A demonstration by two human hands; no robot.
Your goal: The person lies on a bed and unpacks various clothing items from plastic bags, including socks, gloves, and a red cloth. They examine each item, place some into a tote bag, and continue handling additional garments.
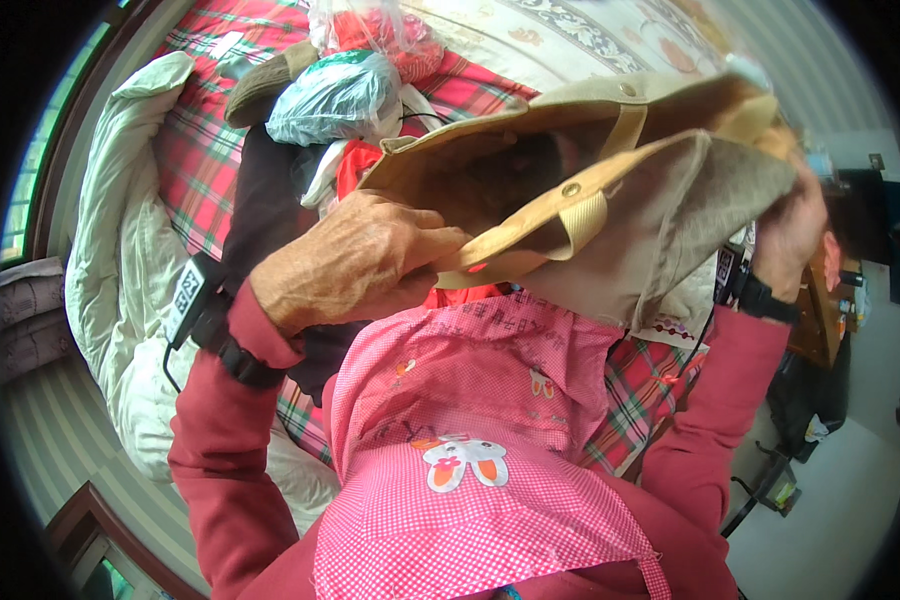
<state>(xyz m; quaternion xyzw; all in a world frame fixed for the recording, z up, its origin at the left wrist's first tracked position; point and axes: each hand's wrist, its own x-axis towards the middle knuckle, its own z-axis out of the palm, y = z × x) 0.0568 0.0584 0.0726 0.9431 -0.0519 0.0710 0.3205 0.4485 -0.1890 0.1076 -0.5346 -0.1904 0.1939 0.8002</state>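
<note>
A tan and grey fabric tote bag (630,232) is held up before me, its wide mouth facing up and towards me. My left hand (360,259) pinches the left end of its rim near a webbing handle (586,225). My right hand (791,214) grips the opposite end; it is slightly blurred and partly behind the fabric. Metal snaps show on both sides of the rim. Something dark shows in the bag's shadowed interior, too dim to name. Below the bag lies the pink checked apron (465,405) that I wear, with rabbit prints.
A red plaid cover (202,172) spreads beneath everything. On it lie a pale quilt (127,225), dark cloth (262,202), a brown knitted item (262,86), a bluish plastic bag (337,97) and a clear bag with red contents (390,41). Wooden furniture (814,300) stands at the right.
</note>
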